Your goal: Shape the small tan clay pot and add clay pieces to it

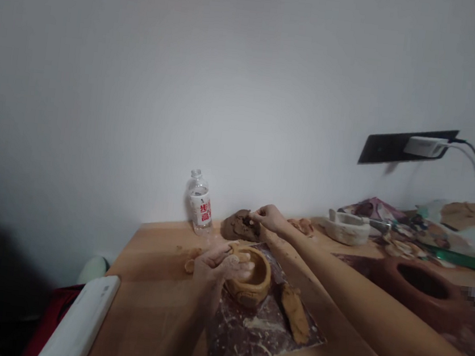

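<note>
A round, thick-walled clay bowl stands on a dark, clay-smeared board. My left hand is at the bowl's left wall, its fingers reaching over the rim into the hollow and gripping the side. Farther back, my right hand reaches to a brown lump of clay near the wall. Its fingertips are pinched together on the lump's upper right side. A flattened strip of clay lies along the board's right side. Small clay scraps sit left of the bowl, partly behind my left hand.
A clear bottle stands at the table's back edge. On the right are a whitish bowl with tools across it, a reddish-brown vessel, plastic bags and clay scraps. A white box-like object lies at the left edge.
</note>
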